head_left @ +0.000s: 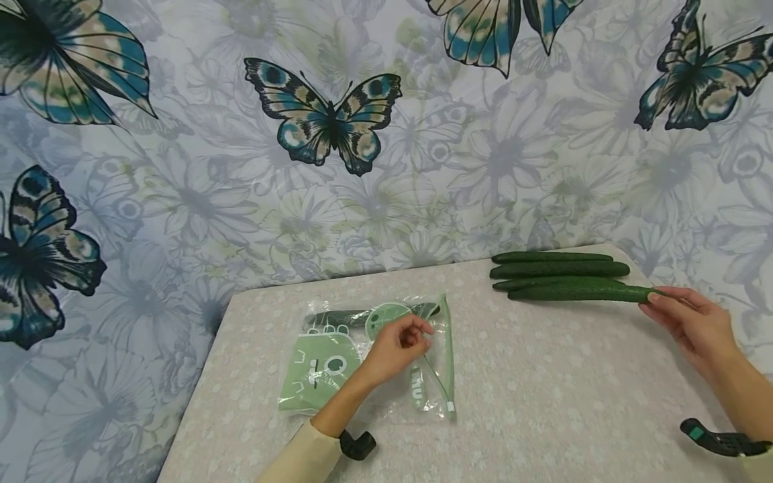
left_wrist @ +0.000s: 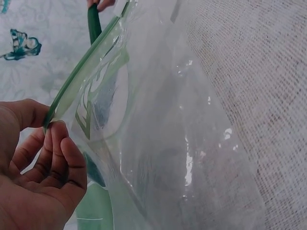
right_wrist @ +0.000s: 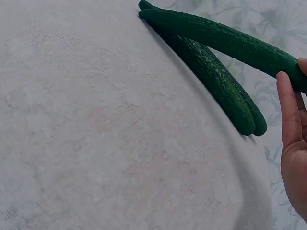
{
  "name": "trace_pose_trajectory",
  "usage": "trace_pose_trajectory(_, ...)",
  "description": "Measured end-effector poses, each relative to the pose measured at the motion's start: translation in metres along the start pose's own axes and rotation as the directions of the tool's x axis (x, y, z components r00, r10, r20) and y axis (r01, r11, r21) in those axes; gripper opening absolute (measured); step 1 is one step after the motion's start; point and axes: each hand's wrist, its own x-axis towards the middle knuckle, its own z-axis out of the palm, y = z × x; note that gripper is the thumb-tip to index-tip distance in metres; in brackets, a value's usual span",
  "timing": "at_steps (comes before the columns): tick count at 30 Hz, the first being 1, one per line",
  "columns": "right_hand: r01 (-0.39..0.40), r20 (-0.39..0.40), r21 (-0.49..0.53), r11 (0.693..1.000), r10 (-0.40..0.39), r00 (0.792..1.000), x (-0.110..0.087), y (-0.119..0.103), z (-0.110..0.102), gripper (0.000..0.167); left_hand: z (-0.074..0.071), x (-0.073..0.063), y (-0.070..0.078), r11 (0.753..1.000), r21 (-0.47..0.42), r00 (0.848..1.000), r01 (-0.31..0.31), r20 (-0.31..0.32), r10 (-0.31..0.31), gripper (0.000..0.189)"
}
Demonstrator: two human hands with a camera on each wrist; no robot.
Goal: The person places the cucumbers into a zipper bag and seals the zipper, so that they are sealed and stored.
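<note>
A clear plastic zip bag with green print lies on the table, its green-edged mouth facing right. Inside it, toward the back, is one cucumber. My left hand pinches the lip of the bag between thumb and fingers; in the left wrist view the green zip strip runs up from the fingertips. At the right, my right hand grips the near end of a dark green cucumber. In the right wrist view this cucumber slants across the others, its held end raised over them.
More cucumbers lie side by side at the table's back right edge. A pale patterned cloth covers the table. Right behind it hangs a backdrop with butterflies and flowers. The bag's white zip slider sits at its front right corner.
</note>
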Motion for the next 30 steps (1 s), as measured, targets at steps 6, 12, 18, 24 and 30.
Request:
trace_pose_trajectory(6,-0.020,0.141,0.143,0.989,-0.001,0.990,-0.004,0.011,-0.001,0.043,0.001,0.001,0.002,1.000,-0.005,1.000,-0.004,-0.001,0.004,0.019)
trace_pose_trajectory(12,-0.075,0.227,0.187,0.980,0.031,0.973,-0.008,0.022,0.011,0.046,0.002,0.003,0.000,1.000,-0.005,1.000,0.008,0.009,-0.008,0.019)
trace_pose_trajectory(18,-0.088,0.272,0.131,0.987,0.050,0.961,-0.011,0.035,0.027,0.044,0.004,0.004,0.002,1.000,-0.001,1.000,0.001,0.007,-0.001,0.017)
trace_pose_trajectory(24,-0.105,0.254,0.048,0.993,0.089,0.963,-0.010,0.054,0.044,0.040,0.004,0.004,0.002,1.000,0.001,1.000,-0.005,0.006,0.005,0.017)
trace_pose_trajectory(30,-0.131,0.265,0.017,0.991,0.122,0.957,-0.006,0.075,0.062,0.037,0.003,0.004,0.003,1.000,0.007,1.000,-0.001,0.007,0.001,0.018)
